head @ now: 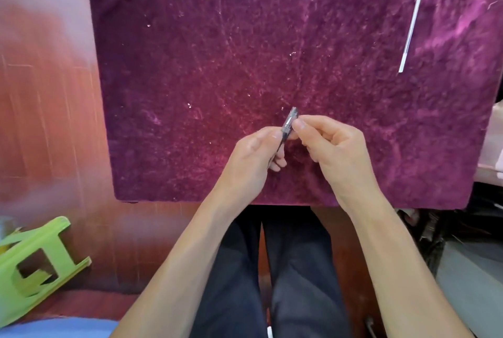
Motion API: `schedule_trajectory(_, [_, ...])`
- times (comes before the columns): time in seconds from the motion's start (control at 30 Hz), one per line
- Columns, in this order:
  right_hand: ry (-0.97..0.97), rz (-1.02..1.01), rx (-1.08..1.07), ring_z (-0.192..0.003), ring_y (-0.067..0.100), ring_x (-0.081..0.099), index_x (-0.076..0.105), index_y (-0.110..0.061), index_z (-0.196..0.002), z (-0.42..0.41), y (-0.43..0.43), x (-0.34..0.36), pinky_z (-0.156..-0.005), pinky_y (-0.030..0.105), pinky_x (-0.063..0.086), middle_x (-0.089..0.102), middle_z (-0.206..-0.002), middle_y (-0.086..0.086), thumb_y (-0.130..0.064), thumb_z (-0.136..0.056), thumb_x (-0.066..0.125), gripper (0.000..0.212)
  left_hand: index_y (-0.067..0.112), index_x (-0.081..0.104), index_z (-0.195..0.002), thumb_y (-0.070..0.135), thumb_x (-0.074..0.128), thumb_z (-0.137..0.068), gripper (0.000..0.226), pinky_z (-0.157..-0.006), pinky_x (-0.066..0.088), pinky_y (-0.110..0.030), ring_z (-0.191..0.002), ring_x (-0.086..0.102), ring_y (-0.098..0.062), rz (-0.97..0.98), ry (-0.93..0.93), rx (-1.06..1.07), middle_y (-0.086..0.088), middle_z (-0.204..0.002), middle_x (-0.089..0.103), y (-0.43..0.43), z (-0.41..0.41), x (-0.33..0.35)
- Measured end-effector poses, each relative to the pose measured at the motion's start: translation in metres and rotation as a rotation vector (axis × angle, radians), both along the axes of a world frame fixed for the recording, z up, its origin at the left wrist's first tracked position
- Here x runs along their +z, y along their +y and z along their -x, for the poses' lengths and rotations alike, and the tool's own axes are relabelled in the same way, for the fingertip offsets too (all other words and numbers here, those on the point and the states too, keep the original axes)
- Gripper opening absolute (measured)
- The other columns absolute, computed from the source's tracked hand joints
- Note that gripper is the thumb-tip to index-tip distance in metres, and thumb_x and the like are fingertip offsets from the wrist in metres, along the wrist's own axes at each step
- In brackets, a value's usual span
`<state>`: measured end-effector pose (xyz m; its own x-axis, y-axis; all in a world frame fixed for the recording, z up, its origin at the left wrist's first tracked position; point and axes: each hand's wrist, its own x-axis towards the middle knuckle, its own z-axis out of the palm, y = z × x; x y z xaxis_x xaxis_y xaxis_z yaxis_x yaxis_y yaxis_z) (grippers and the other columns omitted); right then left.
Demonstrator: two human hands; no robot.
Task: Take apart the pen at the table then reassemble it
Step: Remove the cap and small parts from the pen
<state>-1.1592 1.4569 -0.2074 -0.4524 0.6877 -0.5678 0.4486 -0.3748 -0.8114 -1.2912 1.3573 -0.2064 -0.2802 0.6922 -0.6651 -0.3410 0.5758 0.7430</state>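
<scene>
Held above the near middle of a table draped in a purple velvet cloth [217, 65]: a slim pen body [289, 122], tilted, upper end pointing away and slightly right, lower end running down toward the palm. Looked clear or smoky at the upper part, with dark speckled marking inside, and darker and thinner lower down; blurred, so finer detail could not be told. Pinched at the upper part by the right hand [330, 147], thumb and forefinger closed together on it just below the tip. Gripped lower down by the left hand [254, 155], fingers curled shut around the dark lower length, thumb pressed against its side. Both hands touching one another at the fingertips around the pen body, raised a little off the cloth or resting on it, could not tell which. Lay well apart from the hands, at the far right of the cloth: a thin white refill [411, 26], long and straight, slanted with its far end leaning right. Seen below the table edge: dark trousers [294, 269], and off to the left on the reddish floor a green plastic stool [35, 264] tipped on its side.
</scene>
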Motion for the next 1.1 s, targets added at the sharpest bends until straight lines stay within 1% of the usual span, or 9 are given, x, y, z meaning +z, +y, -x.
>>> schedule_trajectory(0.1, [0.021,-0.009,-0.007,-0.07,-0.011,0.068,0.084,-0.016,-0.104,-0.003,0.001,-0.01,-0.067,0.005,0.049,0.081,-0.083,-0.019,-0.019,-0.103,0.07,0.014,0.023,0.075,-0.095,0.032,0.044,-0.105,0.034,-0.068,0.054,-0.022,-0.068,0.059,-0.003,-0.014,0.004,-0.023,0.007,-0.074,0.06,0.0,-0.001,-0.009])
schedule_trajectory(0.2, [0.026,-0.019,-0.016,-0.069,-0.01,0.068,0.084,-0.018,-0.103,-0.005,-0.001,-0.017,-0.067,0.005,0.05,0.079,-0.081,-0.022,-0.018,-0.102,0.071,0.013,0.035,0.07,-0.088,0.039,0.045,-0.104,0.031,-0.065,0.052,-0.024,-0.066,0.057,-0.006,-0.017,-0.004,-0.055,0.009,-0.074,0.057,0.003,-0.002,-0.013])
schedule_trajectory(0.3, [0.036,-0.019,-0.034,-0.066,-0.009,0.067,0.084,-0.019,-0.104,-0.004,-0.004,-0.021,-0.063,0.004,0.048,0.081,-0.084,-0.017,-0.018,-0.102,0.073,0.012,0.014,0.065,-0.09,0.037,0.042,-0.106,0.036,-0.058,0.045,-0.026,-0.062,0.049,-0.01,-0.015,0.005,-0.078,0.005,-0.072,0.053,0.004,-0.002,-0.017])
schedule_trajectory(0.4, [0.053,-0.023,-0.048,-0.06,-0.01,0.065,0.084,-0.018,-0.105,-0.001,-0.007,-0.022,-0.059,0.002,0.046,0.079,-0.078,-0.019,-0.019,-0.101,0.074,0.011,0.001,0.06,-0.096,0.029,0.039,-0.109,0.037,-0.054,0.036,-0.017,-0.057,0.04,-0.004,-0.035,-0.009,-0.065,0.004,-0.071,0.048,0.006,0.0,-0.015])
schedule_trajectory(0.5, [0.071,-0.006,-0.061,-0.057,-0.009,0.064,0.084,-0.015,-0.107,0.003,-0.007,-0.022,-0.056,0.003,0.045,0.077,-0.074,-0.019,-0.019,-0.1,0.075,0.012,0.006,0.063,-0.098,0.025,0.037,-0.11,0.034,-0.051,0.034,-0.014,-0.053,0.037,0.0,-0.044,0.011,-0.053,0.007,-0.068,0.044,0.008,-0.001,-0.011])
schedule_trajectory(0.67, [0.124,0.067,-0.111,-0.052,-0.008,0.06,0.082,-0.009,-0.106,0.009,-0.007,-0.019,-0.053,0.004,0.044,0.07,-0.063,-0.022,-0.016,-0.098,0.076,0.012,0.004,0.064,-0.103,0.022,0.036,-0.11,0.034,-0.051,0.041,-0.003,-0.052,0.051,0.006,-0.084,0.087,-0.03,0.024,-0.059,0.052,0.009,-0.002,-0.006])
schedule_trajectory(0.8, [0.144,0.162,-0.208,-0.047,-0.003,0.042,0.085,-0.013,-0.099,0.011,-0.012,-0.017,-0.049,0.011,0.036,0.056,-0.055,-0.02,-0.029,-0.091,0.078,0.019,0.006,0.062,-0.096,0.024,0.038,-0.109,0.033,-0.053,0.038,-0.011,-0.054,0.044,0.002,-0.085,0.168,-0.01,0.02,-0.06,0.047,0.011,-0.006,-0.004])
schedule_trajectory(0.97, [0.159,0.208,-0.239,-0.05,0.003,0.038,0.084,-0.014,-0.096,0.01,-0.016,-0.014,-0.048,0.019,0.034,0.055,-0.057,-0.013,-0.035,-0.088,0.079,0.023,0.013,0.058,-0.085,0.03,0.04,-0.108,0.033,-0.054,0.036,-0.024,-0.056,0.042,-0.002,-0.067,0.29,-0.031,0.015,-0.063,0.047,0.008,-0.012,-0.002])
schedule_trajectory(1.1, [0.189,0.241,-0.253,-0.051,0.005,0.037,0.084,-0.016,-0.095,0.007,-0.02,-0.014,-0.049,0.021,0.033,0.055,-0.059,-0.012,-0.035,-0.088,0.079,0.021,0.014,0.059,-0.086,0.029,0.04,-0.108,0.033,-0.054,0.038,-0.023,-0.057,0.043,-0.002,-0.062,0.321,-0.039,0.015,-0.063,0.047,0.006,-0.016,-0.002])
